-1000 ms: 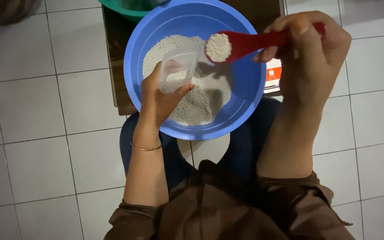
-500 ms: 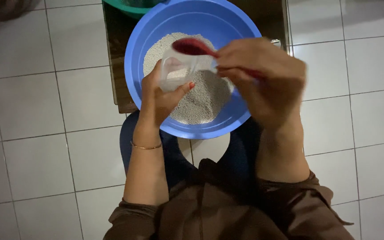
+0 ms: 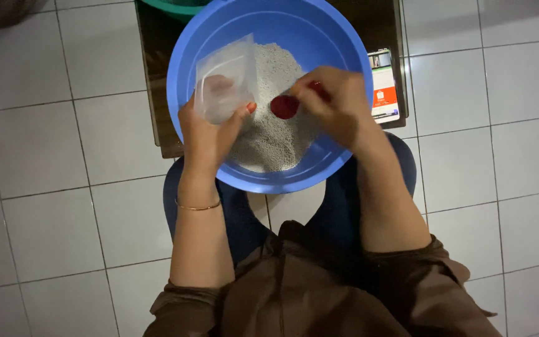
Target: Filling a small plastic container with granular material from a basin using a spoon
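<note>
Over the basin (image 3: 269, 37), our left hand (image 3: 210, 134) grips the bag (image 3: 226, 81) upright so spills drop back, while our right hand (image 3: 338, 106) pinches the scoop (image 3: 284, 107) beside it.

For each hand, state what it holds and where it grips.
Left hand: clear plastic bag, by its lower part. Right hand: red plastic scoop, by its handle.

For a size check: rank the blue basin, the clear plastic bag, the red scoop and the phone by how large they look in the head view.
1. blue basin: largest by far.
2. clear plastic bag, held in the left hand.
3. phone: close to the bag and partly hidden, so unsure.
4. red scoop: mostly hidden by the right hand.
</note>
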